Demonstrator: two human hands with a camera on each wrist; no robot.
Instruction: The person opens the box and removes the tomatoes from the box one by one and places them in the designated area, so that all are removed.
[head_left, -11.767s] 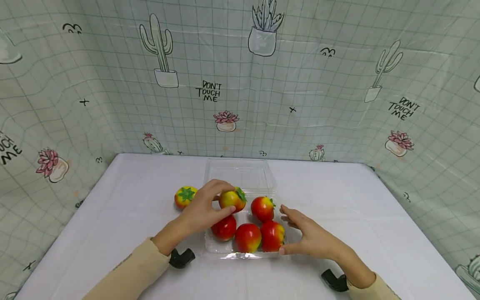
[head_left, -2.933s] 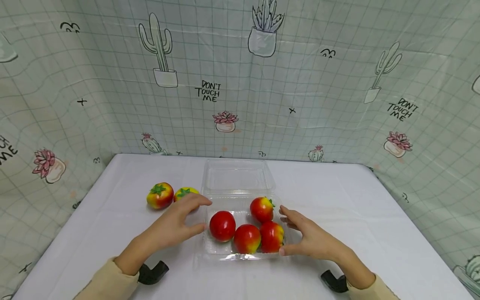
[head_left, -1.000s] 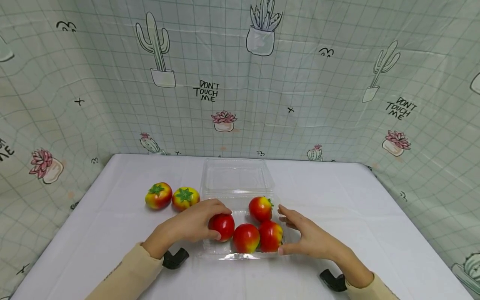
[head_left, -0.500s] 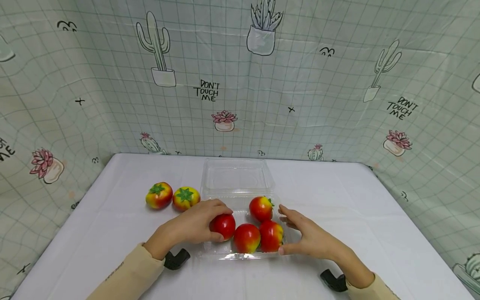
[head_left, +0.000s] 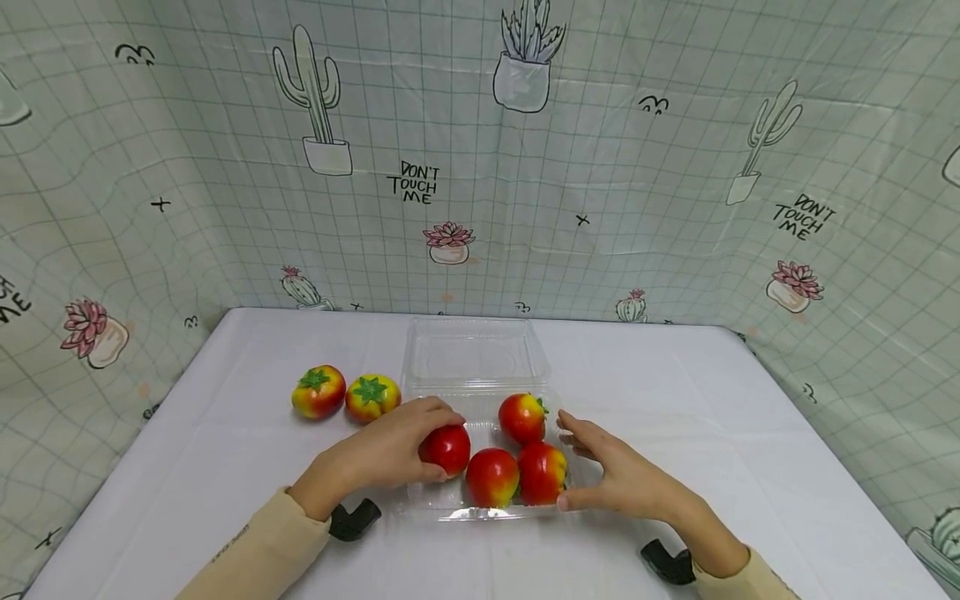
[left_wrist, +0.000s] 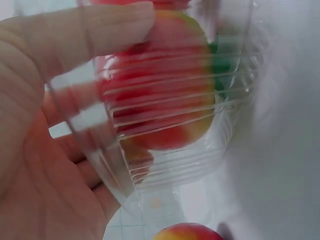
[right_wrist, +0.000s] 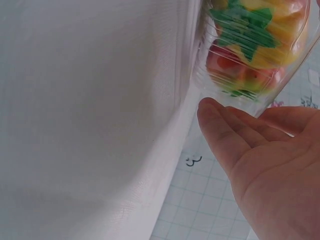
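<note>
In the head view a clear plastic clamshell box point(head_left: 480, 514) lies open on the table, its lid point(head_left: 476, 354) folded back. My left hand point(head_left: 390, 442) reaches over the box's left wall, fingers and thumb curled round a smooth red tomato point(head_left: 447, 450). The left wrist view shows this tomato point(left_wrist: 165, 95) through the ribbed wall, green leaves at its far side. Beside it in the box sit three more red-yellow tomatoes: front middle point(head_left: 492, 477), front right point(head_left: 543, 473) and back right point(head_left: 522, 418). My right hand point(head_left: 626, 471) stays at the box's right side, fingers extended, holding nothing.
Two yellow-red tomatoes with star-shaped green leaves, one farther left point(head_left: 318, 392) and one nearer the box point(head_left: 372, 397), stand on the white-covered table point(head_left: 645, 375). A cactus-print cloth point(head_left: 600, 275) hangs behind and at both sides.
Earlier my left hand held a tomato from the box's back left; that one now stands at far left on the table. My left hand came back and took hold of the red tomato.
</note>
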